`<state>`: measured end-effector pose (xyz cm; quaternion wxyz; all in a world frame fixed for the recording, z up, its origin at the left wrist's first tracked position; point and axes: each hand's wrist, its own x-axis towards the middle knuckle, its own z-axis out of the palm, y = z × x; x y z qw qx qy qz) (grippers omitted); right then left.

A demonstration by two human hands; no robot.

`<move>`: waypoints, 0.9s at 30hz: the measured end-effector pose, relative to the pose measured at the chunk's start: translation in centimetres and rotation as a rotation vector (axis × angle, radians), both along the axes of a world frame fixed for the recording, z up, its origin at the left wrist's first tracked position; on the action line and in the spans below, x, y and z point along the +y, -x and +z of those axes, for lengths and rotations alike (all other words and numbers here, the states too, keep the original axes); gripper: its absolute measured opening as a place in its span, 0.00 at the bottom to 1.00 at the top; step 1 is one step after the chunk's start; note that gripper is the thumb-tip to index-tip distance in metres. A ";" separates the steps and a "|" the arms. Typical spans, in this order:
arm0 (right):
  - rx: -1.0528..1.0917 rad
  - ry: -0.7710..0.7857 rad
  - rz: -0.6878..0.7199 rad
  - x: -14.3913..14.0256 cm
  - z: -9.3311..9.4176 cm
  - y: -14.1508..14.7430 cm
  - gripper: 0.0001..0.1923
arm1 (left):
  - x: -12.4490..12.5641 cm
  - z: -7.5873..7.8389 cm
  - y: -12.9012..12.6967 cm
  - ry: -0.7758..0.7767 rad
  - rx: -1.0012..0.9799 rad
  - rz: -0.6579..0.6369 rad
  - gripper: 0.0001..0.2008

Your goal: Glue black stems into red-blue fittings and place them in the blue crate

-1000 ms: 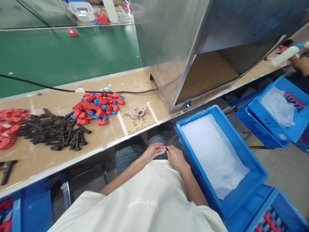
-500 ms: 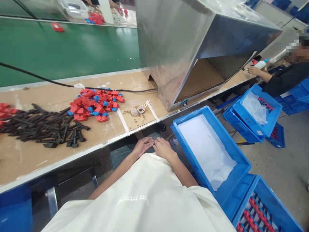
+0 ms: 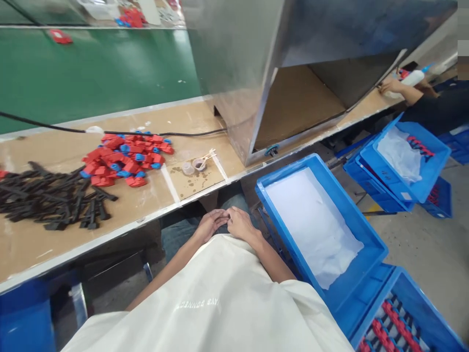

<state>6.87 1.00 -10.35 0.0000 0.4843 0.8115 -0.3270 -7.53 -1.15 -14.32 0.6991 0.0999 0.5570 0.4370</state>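
Note:
My left hand (image 3: 211, 224) is held low in front of my shirt, palm turned inward, its fingers loosely bent and reaching toward the other hand. My right hand (image 3: 241, 223) meets it at the fingertips, back side up, with its fingers slightly curved. No object shows in either hand. Both are below the edge of the workbench (image 3: 146, 205), over my lap. On the bench, nearest to them, are two small cups (image 3: 200, 164), one with dark contents, and thin sticks (image 3: 210, 155) lying across it.
Red-and-blue parts (image 3: 126, 159) and black stick-like parts (image 3: 54, 193) lie heaped on the bench. A metal hood (image 3: 234, 63) stands right of them. To my right is a blue crate (image 3: 366, 239) lined with white sheet. Another person's hand (image 3: 392, 87) is farther along.
My hands have drawn closer, and the left fingers, more spread before, are bent against the right ones. The camera view has shifted, with the bench parts moving left in it.

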 end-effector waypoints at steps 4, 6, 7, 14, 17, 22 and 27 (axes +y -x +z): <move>0.076 0.065 -0.003 1.0 -0.9 0.1 0.13 | 0.3 -0.6 -0.4 -0.021 0.075 -0.136 0.02; 0.092 0.072 -0.003 1.6 -1.1 0.2 0.11 | 0.5 -0.6 -0.4 -0.042 0.096 -0.209 0.04; 0.096 0.064 0.005 1.7 -1.1 0.3 0.10 | 0.5 -0.3 -0.3 -0.057 0.102 -0.235 0.06; 0.169 -0.166 0.206 3.8 -1.2 1.7 0.14 | 1.2 4.5 5.0 -0.205 0.088 -0.350 0.14; 0.256 -0.247 0.336 5.7 -1.6 2.8 0.15 | 1.4 8.0 9.0 -0.366 0.070 -0.770 0.19; 0.528 -0.319 0.391 5.6 -0.1 4.3 0.13 | 0.7 14.9 14.6 -0.528 0.048 -0.944 0.19; 0.657 -0.246 0.430 5.8 2.7 6.2 0.13 | 2.5 19.8 22.7 -0.610 0.728 -0.628 0.11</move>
